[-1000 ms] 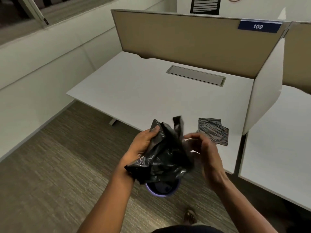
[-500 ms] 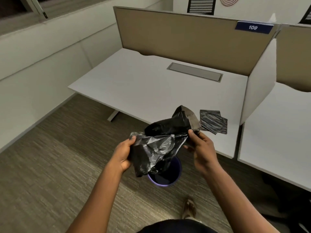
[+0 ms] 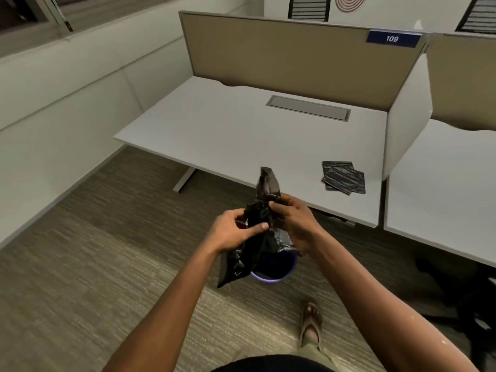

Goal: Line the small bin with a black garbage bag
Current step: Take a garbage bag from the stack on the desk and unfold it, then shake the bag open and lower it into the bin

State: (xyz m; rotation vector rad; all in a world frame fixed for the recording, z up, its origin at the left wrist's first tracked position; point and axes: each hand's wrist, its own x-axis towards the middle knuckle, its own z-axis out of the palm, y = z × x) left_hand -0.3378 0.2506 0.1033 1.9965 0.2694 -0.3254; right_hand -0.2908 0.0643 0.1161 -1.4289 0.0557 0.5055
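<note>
Currently: black garbage bag (image 3: 257,237), crumpled, held above the small bin (image 3: 276,275), which stands on the floor just before the surface (image 3: 241,135). Left hand (image 3: 233,232) and right hand (image 3: 295,221) both pinch the bag's upper part. Folded spare bags (image 3: 343,177) lie on the surface, beyond the bin

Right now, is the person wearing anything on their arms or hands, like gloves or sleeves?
No gloves and no sleeves in view. The left hand and the right hand are bare, and both forearms are uncovered up to the bottom edge of the picture. I see no watch, ring or bracelet. A few small pale flecks dot the right forearm.
</note>
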